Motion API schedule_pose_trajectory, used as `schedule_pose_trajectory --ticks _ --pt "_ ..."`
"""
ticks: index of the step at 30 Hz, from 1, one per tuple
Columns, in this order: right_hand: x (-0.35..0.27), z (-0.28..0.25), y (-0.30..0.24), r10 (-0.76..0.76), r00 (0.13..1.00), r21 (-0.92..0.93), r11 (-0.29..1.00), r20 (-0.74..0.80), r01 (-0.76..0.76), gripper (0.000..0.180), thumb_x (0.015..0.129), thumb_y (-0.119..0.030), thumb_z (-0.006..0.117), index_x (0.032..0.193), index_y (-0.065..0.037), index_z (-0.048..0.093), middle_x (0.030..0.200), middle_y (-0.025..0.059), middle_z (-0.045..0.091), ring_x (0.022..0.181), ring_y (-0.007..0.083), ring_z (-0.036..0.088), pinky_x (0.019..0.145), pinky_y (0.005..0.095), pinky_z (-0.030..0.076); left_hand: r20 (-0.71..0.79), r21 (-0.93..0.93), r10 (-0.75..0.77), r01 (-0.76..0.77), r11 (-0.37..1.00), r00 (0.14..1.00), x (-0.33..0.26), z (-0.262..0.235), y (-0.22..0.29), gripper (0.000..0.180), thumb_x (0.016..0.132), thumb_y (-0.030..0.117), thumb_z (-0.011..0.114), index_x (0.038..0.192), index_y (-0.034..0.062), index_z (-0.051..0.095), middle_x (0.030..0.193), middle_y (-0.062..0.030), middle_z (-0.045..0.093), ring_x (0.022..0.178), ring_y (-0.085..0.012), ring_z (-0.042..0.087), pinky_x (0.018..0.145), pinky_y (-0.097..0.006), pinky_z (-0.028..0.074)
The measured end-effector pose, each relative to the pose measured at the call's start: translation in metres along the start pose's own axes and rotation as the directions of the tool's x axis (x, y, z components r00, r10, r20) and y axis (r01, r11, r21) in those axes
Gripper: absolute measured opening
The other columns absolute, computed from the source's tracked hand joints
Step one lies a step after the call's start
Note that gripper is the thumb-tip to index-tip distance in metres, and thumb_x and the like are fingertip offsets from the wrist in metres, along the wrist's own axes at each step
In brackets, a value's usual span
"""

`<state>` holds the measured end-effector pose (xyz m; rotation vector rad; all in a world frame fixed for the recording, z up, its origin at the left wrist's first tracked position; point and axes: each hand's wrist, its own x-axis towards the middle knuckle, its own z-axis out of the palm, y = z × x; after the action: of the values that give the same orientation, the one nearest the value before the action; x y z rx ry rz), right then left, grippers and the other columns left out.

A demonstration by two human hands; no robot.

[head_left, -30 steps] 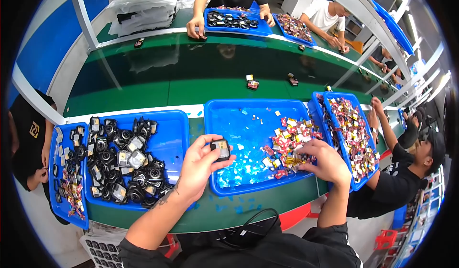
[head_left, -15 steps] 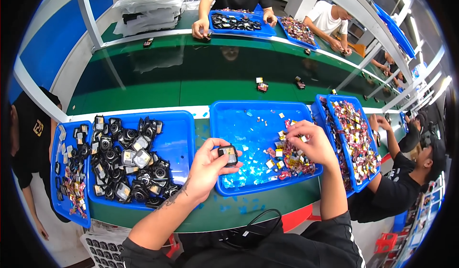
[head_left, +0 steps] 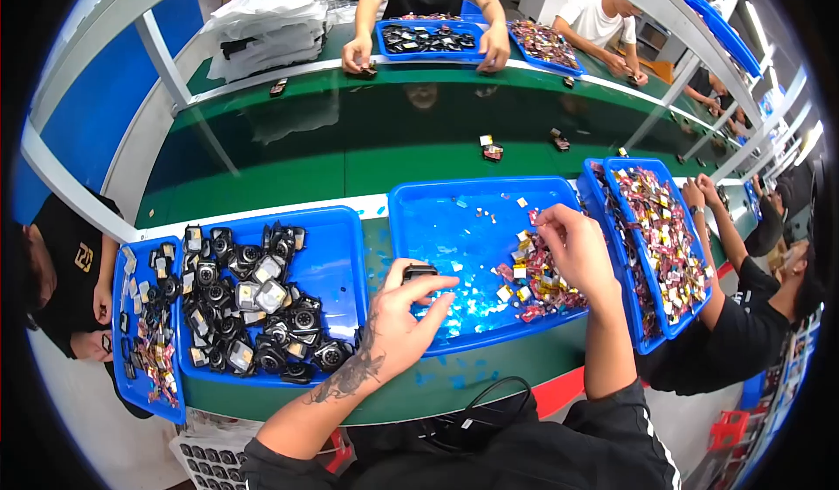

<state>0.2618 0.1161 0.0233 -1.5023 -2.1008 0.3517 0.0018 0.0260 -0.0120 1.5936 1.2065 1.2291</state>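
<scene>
My left hand [head_left: 404, 319] holds a small black watch case [head_left: 419, 271], tipped so that its edge shows, above the near left rim of the middle blue tray [head_left: 419, 194]. Its index finger and thumb stretch out to the right. Over the same tray, my right hand [head_left: 577, 250] is pinched at the fingertips on a small pink part [head_left: 534, 216]; a heap of pink, white and yellow small parts [head_left: 544, 280] lies just below it. Blue film scraps [head_left: 454, 306] are scattered over the tray floor.
To the left stands a blue tray [head_left: 336, 228] of black watch cases, beside a narrower mixed tray [head_left: 131, 398]. Stacked trays [head_left: 651, 337] of small parts stand right. Beyond runs a green conveyor belt [head_left: 367, 162] carrying a few pieces. Co-workers sit opposite and right; another person stands left.
My left hand has turned the watch case from face-up to edge-on, its fingers now spread rightward. My right hand has lifted slightly off the heap with the pink part. Belt pieces have shifted slightly right.
</scene>
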Motion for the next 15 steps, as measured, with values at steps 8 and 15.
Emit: schedule_pose_trajectory --ticks 8,15 --pt "-0.039 0.033 -0.032 0.248 0.939 0.933 0.208 0.240 -0.294 0.020 0.093 -0.006 0.060 0.112 0.002 0.060 0.087 0.0070 0.067 0.076 0.0118 0.065 0.070 0.0259 0.055 0.026 0.033 -0.063 0.063 0.997 0.998 -0.002 0.001 0.007 0.033 0.077 0.011 0.079 0.109 0.0072 0.072 0.105 -0.0083 0.055 0.090 -0.0163 0.059 0.078 -0.028 0.051" --pt "-0.069 0.067 -0.075 0.210 0.899 0.919 -0.004 0.385 -0.393 0.013 0.091 -0.002 0.063 0.103 -0.001 0.057 0.090 0.0093 0.068 0.078 0.0157 0.068 0.072 0.0285 0.058 -0.064 -0.227 -0.120 0.103 0.968 0.991 -0.007 0.009 0.003 0.019 0.082 0.002 0.073 0.101 0.0022 0.074 0.105 -0.0080 0.056 0.086 -0.0128 0.059 0.077 -0.025 0.050"
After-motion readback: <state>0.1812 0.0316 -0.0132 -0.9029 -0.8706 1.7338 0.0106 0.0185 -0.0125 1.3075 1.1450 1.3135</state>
